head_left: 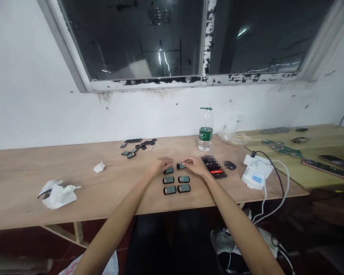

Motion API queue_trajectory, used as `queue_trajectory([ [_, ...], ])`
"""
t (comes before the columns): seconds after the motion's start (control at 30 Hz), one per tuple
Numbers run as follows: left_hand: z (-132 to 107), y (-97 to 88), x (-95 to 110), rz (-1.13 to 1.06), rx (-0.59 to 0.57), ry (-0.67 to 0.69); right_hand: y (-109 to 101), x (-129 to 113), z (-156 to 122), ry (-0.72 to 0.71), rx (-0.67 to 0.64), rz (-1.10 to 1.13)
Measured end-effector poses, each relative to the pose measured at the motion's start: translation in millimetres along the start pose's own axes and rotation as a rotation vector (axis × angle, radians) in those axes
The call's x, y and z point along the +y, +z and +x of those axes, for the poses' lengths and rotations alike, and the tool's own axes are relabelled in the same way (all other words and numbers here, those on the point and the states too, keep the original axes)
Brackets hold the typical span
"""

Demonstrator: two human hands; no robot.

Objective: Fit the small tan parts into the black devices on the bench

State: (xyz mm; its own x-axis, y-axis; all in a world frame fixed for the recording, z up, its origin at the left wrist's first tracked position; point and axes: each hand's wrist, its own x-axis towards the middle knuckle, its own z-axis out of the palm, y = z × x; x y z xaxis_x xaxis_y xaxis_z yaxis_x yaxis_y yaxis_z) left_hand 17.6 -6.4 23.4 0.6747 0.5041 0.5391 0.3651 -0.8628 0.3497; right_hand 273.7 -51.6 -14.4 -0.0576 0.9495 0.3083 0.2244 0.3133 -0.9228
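Two columns of small black oval cases holding greenish circuit boards lie before me, such as the front left case [169,190] and the front right case [184,188]. My left hand [160,164] is over the back left case [168,170], its fingers blurred and pointing right. At the back right case [180,166], my right hand [193,165] has its fingers closed together on the near edge. Between these sit the middle left case [168,180] and the middle right case [184,179].
Behind lie several loose black cases [131,153] and small white pieces [154,147]. A water bottle [205,133], a phone [214,167], a black mouse-like object [231,165] and a white corded device [255,173] are rightward. Crumpled tissue [60,194] lies left.
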Motion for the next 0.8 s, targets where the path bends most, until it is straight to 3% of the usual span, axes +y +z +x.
queue_trajectory([
  [0.1,-11,-20.4,-14,-0.054,0.114,-0.11,0,5,1,-0.019,0.009,-0.114],
  [0.17,-21,-34.7,-25,-0.086,0.128,-0.197,0,6,1,-0.028,-0.008,-0.189],
  [0.3,-43,-56.9,-42,-0.209,0.009,-0.449,3,6,-1,-0.063,-0.027,-0.343],
  [0.4,-53,-66.4,-47,-0.248,-0.082,-0.537,4,5,-2,-0.071,-0.037,-0.397],
  [0.57,-58,-66.9,-53,-0.294,-0.212,-0.523,3,3,-1,-0.083,-0.076,-0.372],
  [0.8,-63,-48.0,-60,-0.298,-0.22,-0.416,-12,-21,-22,-0.156,0.006,-0.366],
])
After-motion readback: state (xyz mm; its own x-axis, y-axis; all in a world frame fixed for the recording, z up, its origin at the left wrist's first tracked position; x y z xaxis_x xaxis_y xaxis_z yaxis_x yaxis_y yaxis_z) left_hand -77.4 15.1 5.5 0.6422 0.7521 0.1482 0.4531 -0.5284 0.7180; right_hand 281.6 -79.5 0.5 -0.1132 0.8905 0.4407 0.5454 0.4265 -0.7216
